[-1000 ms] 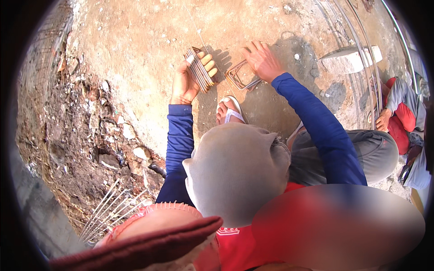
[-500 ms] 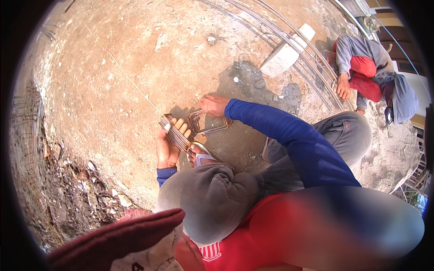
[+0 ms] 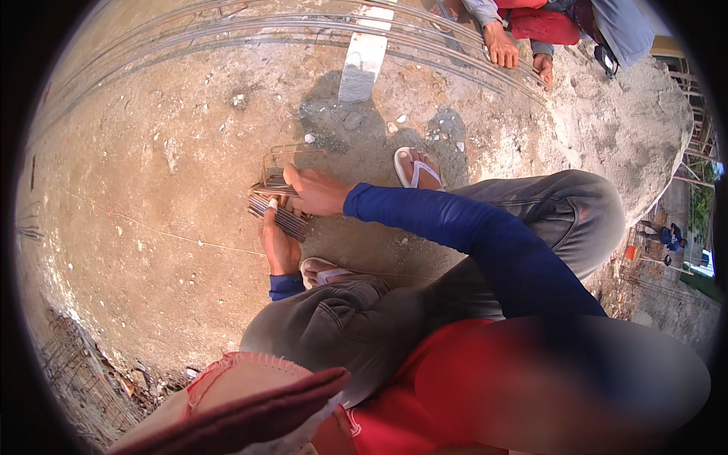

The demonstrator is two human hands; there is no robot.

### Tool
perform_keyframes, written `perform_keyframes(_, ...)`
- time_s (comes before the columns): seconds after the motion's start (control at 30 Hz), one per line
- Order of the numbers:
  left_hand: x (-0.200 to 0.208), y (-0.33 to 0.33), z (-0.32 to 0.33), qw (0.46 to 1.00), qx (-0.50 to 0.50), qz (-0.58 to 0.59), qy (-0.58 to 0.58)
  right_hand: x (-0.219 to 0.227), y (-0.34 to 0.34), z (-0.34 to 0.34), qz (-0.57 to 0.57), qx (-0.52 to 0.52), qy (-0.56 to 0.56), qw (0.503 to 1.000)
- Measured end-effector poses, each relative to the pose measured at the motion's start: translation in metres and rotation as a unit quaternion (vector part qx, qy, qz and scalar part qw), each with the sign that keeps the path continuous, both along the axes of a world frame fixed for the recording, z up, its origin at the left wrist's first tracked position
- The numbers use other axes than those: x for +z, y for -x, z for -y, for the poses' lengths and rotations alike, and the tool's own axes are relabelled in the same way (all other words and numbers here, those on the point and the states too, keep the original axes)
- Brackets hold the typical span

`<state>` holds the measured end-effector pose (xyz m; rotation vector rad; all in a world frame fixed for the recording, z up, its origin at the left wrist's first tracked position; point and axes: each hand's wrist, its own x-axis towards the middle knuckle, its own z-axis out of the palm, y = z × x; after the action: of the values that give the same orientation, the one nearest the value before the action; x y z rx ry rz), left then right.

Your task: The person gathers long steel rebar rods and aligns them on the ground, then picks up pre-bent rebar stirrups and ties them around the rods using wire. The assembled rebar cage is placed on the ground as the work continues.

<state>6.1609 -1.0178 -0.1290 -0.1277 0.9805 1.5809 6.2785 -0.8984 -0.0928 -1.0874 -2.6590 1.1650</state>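
My left hand [image 3: 280, 246] is wrapped round a bundle of bent steel stirrups [image 3: 292, 224], rusty brown bars stacked side by side. My right hand [image 3: 318, 191] is closed at the far end of the bundle, its fingers on the bars close to my left thumb. A thin rectangular steel stirrup [image 3: 294, 151] sticks out just beyond my right fingers; where it meets the hand is hidden. Both hands are low over the ground, in front of my sandalled foot [image 3: 322, 271].
Long steel rods [image 3: 250, 24] run across the far side over a pale concrete block [image 3: 365, 61]. A co-worker's hands [image 3: 502, 47] rest by the rods at the far right. A thin string [image 3: 163, 235] crosses the ground. Wire mesh and rubble [image 3: 91, 368] lie at the left.
My right hand has come in to the bundle in my left hand, bringing the bent stirrup along. The view has turned, so rods and block appear farther left.
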Motion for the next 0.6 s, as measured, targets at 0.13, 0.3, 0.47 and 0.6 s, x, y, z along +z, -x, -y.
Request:
perform_keyframes(0.13,-0.016,-0.008,-0.031,0.998,0.035,-0.042,0.036,-0.022,0.003,-0.011,-0.018,-0.107,0.149,0.983)
perform_keyframes(0.3,-0.017,-0.004,-0.043,0.999,0.013,-0.035,-0.015,-0.025,-0.009,-0.026,-0.083,-0.134,0.253,0.955)
perform_keyframes(0.47,-0.014,0.002,-0.04,0.998,0.001,-0.056,0.029,-0.015,-0.004,-0.024,-0.097,-0.221,0.393,0.887)
perform_keyframes(0.6,-0.012,0.006,-0.031,0.991,0.003,-0.12,0.054,-0.022,0.01,-0.026,-0.048,-0.195,0.376,0.904)
